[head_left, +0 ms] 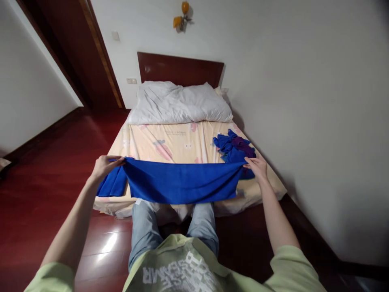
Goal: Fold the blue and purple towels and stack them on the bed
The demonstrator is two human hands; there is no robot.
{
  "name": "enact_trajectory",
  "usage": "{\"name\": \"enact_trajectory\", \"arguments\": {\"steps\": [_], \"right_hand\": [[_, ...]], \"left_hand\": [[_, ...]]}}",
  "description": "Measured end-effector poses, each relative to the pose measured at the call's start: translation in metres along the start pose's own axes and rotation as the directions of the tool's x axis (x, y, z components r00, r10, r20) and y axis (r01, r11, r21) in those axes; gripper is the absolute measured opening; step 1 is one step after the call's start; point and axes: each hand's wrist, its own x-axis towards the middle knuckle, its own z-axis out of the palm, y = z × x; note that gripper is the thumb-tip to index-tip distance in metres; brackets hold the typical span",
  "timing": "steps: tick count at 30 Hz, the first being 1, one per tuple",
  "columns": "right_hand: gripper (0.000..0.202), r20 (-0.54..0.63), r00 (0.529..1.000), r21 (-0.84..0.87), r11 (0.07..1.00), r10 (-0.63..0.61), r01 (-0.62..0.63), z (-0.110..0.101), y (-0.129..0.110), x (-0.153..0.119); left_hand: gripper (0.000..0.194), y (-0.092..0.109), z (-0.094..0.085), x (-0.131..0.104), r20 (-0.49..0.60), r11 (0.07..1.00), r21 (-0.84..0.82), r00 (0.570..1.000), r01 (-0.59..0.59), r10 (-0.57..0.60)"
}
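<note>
I see the fingers of the left hand [107, 165] and right hand [257, 166] pinched closed on the upper corners of a bright blue rectangular fabric cloth [182, 182], spread over the near edge of the cream, print-sheeted bed [148, 136]. It looks light, limp and perhaps slightly slippery, sagging mid-span, so the corners seem the surest hold. A flat blue cloth piece [112, 183] lies near left; a crumpled blue-and-purple fabric pile [232, 147] sits on the right.

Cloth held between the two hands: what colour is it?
The cloth is plain bright blue, seen best in the head view.
</note>
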Motion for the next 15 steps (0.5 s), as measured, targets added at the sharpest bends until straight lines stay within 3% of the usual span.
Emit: {"name": "enact_trajectory", "arguments": {"steps": [3,8,11,15], "right_hand": [[0.048,-0.064,0.993,0.110,0.988,-0.101,0.108,0.018,-0.011,0.027],[0.048,-0.091,0.968,0.200,0.948,-0.232,0.246,0.015,-0.019,0.045],[0.053,-0.093,0.977,0.196,0.958,-0.192,0.207,0.011,0.002,0.038],[0.054,-0.130,0.991,0.217,0.974,-0.042,0.070,0.019,0.061,0.012]], "left_hand": [[0.052,0.027,0.000,0.027,-0.159,0.999,-0.027,0.986,-0.048,0.043],[0.042,0.061,-0.013,0.029,-0.381,0.934,-0.054,0.872,-0.352,0.307],[0.039,0.051,-0.014,0.011,-0.400,0.921,-0.003,0.845,-0.390,0.356],[0.031,-0.003,0.006,-0.021,-0.239,0.933,0.121,0.902,-0.339,0.359]]}}
